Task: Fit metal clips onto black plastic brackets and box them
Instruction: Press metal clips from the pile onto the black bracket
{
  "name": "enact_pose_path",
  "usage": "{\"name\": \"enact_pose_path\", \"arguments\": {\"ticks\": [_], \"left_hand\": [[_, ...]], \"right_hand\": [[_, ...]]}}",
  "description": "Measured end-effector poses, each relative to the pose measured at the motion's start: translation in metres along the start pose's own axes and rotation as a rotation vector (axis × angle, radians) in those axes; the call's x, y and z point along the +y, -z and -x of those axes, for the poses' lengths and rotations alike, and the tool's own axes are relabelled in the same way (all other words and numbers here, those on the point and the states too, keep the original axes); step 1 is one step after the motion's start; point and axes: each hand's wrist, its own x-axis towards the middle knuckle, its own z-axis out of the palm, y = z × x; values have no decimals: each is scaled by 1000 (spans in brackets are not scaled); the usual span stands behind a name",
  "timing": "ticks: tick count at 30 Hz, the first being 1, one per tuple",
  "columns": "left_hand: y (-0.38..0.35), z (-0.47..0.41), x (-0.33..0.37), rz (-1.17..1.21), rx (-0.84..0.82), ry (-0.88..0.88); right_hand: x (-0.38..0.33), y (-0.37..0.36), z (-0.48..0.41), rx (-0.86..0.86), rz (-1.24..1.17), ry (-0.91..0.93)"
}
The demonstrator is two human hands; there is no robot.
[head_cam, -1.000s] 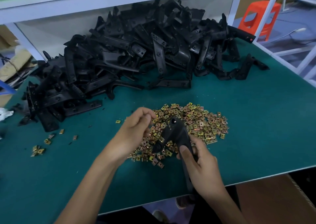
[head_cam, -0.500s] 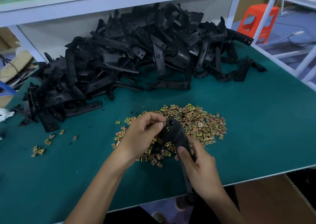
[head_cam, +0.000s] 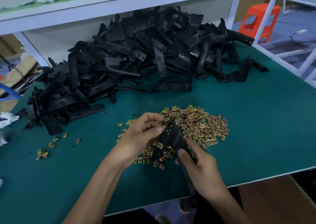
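A person works at a green table (head_cam: 256, 138). The right hand (head_cam: 203, 170) is wrapped around the lower part of a black bracket (head_cam: 174, 138), thumb laid along its face, holding it tilted above the table's near edge. The left hand (head_cam: 142, 135) has its fingers curled and its thumb and fingertips pressed together at the bracket's upper end; whether a clip sits between them cannot be told. Under both hands lies a spread heap of brass-coloured clips (head_cam: 196, 126). A few stray clips (head_cam: 44, 153) lie well to the left. A large pile of brackets (head_cam: 128, 61) fills the far side of the table, below a white shelf (head_cam: 102, 3).
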Motion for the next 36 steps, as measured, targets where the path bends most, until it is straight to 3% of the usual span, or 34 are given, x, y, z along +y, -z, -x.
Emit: {"name": "enact_pose_path", "arguments": {"ticks": [12,18,22,24,30,33,36], "left_hand": [[7,-10,25,-350,-234,37],[-11,3,8,-235,-79,20],[-29,21,-12,-511,143,-182],[-35,25,-12,-541,204,-259],[-46,27,1,-604,247,-345],[-52,28,3,-571,308,-383],[-64,25,11,-615,258,-448]], "right_hand": [[1,1,-1,-62,66,-6],[8,-2,0,56,-68,-21],[10,-2,1,87,-102,-47],[9,-2,2,70,-115,-53],[-10,6,4,12,-417,-116],[-13,15,7,68,-444,-130],[-16,22,15,129,-478,-118]]}}
